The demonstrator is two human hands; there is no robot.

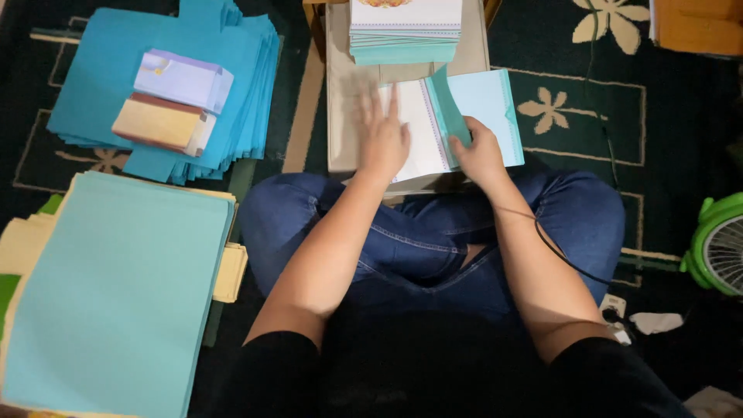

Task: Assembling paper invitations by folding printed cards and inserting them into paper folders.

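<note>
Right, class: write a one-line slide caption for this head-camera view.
Left hand flat on a white card, right hand lifting its teal flap, stack of cards behind.

We sit on a dark green carpet [681, 116] with cream flower patterns, and on it to our left lie a stack of large pale teal sheets [116, 294] and, farther off, a pile of darker blue cut sheets [101, 62]. Straight ahead stands a low beige board [344, 116] bearing a stack of printed cards [404, 31] and an open card [449, 116]. A green fan [716, 244] stands at the right edge.
</note>
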